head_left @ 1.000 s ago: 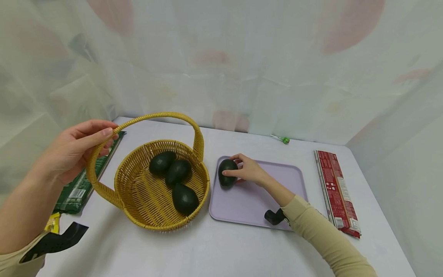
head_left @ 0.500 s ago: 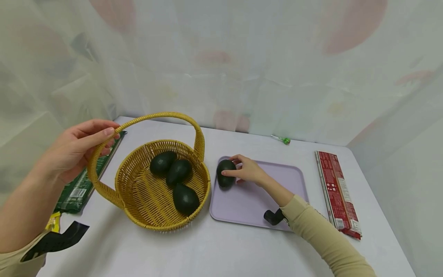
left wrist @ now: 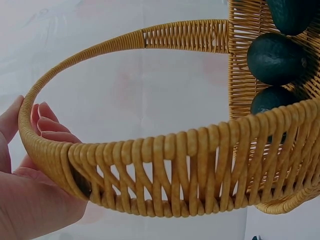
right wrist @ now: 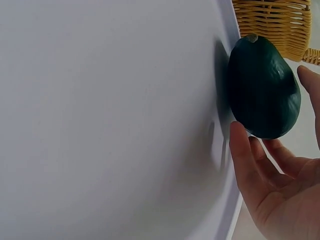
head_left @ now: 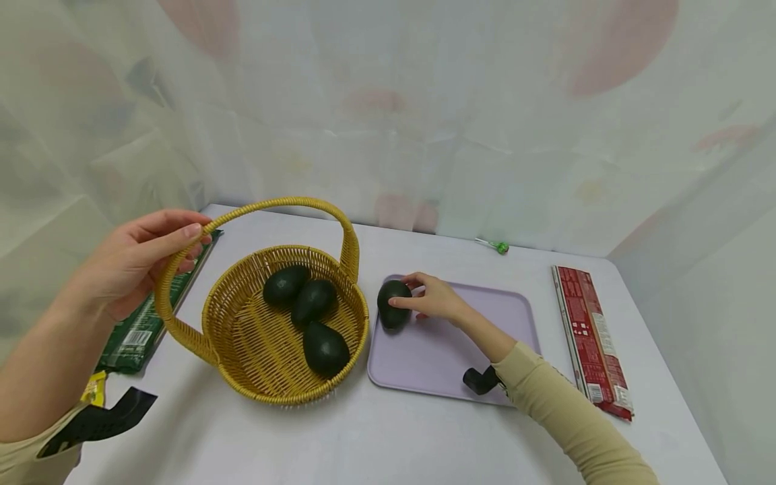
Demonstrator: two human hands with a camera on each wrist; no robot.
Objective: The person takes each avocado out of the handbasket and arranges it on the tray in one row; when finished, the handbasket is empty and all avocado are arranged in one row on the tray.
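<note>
A yellow wicker basket (head_left: 239, 384) with a tall arched handle (head_left: 297, 201) holds several dark green avocados (head_left: 326, 349). My left hand (head_left: 142, 256) grips the handle's left side between thumb and fingers; in the left wrist view that hand (left wrist: 40, 200) wraps the handle's curve. Another avocado (head_left: 393, 316) lies on the lilac tray (head_left: 436, 357), near its left rim. Around its right side is my right hand (head_left: 439, 300), fingers spread. In the right wrist view, the thumb is slightly apart from this avocado (right wrist: 262, 87), while the fingertips (right wrist: 237, 132) are close against its lower edge.
A red package (head_left: 591, 337) lies right of the tray, and a green-wrapped lollipop (head_left: 501, 247) behind it. Left of the basket, partly behind the left arm, are a green package (head_left: 136, 337) and a yellow packet (head_left: 93, 389). A pale patterned curtain (head_left: 448, 121) hangs behind the table.
The avocado on the tray has shifted slightly left, away from my right palm. My right hand stays nearly in place. The left hand and basket have barely moved.
</note>
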